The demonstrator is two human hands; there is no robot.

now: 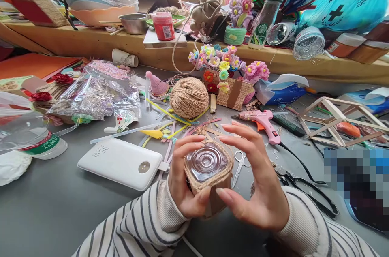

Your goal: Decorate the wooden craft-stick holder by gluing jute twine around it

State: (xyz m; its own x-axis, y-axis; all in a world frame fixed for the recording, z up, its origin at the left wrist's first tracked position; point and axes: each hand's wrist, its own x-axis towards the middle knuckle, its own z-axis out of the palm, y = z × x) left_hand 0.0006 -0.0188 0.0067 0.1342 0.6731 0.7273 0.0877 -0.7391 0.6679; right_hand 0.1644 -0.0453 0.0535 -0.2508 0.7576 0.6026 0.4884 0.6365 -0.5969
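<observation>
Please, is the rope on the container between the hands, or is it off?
It is on: the rope runs along the edge of the clear upper face of the container, held by the left hand.

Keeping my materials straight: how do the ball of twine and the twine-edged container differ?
The ball of twine is rounded; the twine-edged container has a squarish upward face with rounded corners. The ball of twine shows only wound cord, while the twine-edged container shows a clear, ringed face bordered by cord. The ball of twine rests on the table; the twine-edged container is in the left hand. Both show tan cord.
</observation>
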